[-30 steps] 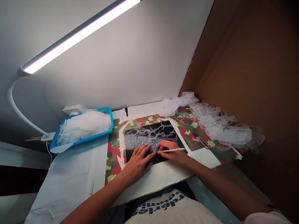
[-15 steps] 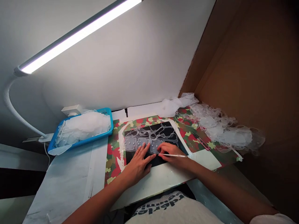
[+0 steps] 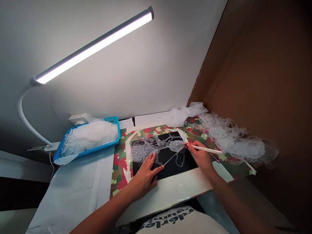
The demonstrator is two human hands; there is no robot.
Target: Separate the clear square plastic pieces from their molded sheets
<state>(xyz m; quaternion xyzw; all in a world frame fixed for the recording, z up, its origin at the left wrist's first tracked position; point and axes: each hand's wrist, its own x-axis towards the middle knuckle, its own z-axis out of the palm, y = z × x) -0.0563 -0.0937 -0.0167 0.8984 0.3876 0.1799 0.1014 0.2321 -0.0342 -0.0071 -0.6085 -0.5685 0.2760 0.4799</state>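
Blue plastic tray [image 3: 85, 152] at the far left, heaped with clear scraps [image 3: 90, 135], and a white plug socket [image 3: 79, 119] just behind it. Long lamp [image 3: 95, 47] up above, on a bent white neck. Brown cardboard wall [image 3: 243, 65] on the right, with a big heap of clear cut-offs [image 3: 234, 138] lying against it. Under that heap's edge, a camo board [image 3: 119, 162], and on the board, a black mat [image 3: 175, 167]. Over the mat, a thin clear plastic sheet [image 3: 156, 150], full of bumps and squiggly lines, lying long from left to right. Left hand [image 3: 144, 175] open and flat on the mat, fingers spread wide, fingertips on the sheet. Right hand [image 3: 198, 156] pinched tight around a white stick [image 3: 206, 149]. Stick's long side running left and a little up, away from the hand, with its tip at a round clear patch [image 3: 176, 146] of the sheet, near the mat's far right corner — no hand or thing in the way.
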